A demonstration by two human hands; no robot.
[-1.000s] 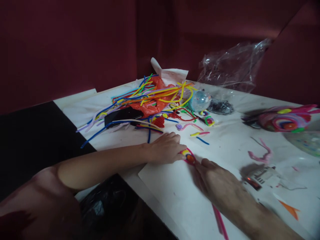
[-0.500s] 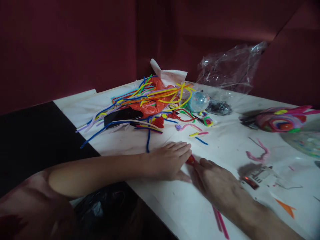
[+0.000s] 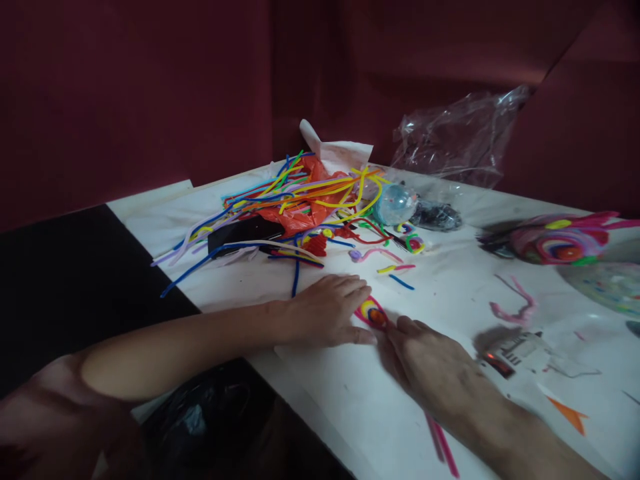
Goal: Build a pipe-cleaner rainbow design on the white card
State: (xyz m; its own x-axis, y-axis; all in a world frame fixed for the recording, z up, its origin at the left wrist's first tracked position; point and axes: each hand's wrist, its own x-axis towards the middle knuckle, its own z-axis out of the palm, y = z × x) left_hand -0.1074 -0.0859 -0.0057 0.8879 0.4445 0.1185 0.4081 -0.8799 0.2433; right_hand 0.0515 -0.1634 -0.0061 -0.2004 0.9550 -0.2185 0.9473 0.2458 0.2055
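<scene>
A small coiled piece (image 3: 373, 313), with a pink rim around yellow and orange coils, lies on the white-covered table. My left hand (image 3: 327, 312) rests flat at its left side, fingers stretched out and partly over its edge, the thumb apart below it. At its right end, the bent fingers of my right hand (image 3: 425, 357) pinch it; the fingertips are partly hidden. Pink strips (image 3: 441, 443) stick out on the table below my right forearm.
Coloured fuzzy sticks (image 3: 300, 193) pile up at the back, beside a clear ball (image 3: 397, 203) and a plastic bag (image 3: 455, 140). On the right are a colourful coiled shape (image 3: 560, 245), a glue gun (image 3: 517, 353) and an orange scrap (image 3: 567, 413).
My left hand has slid a little left and back, uncovering most of the coiled piece. My right hand has hardly moved and stays at the piece's right end.
</scene>
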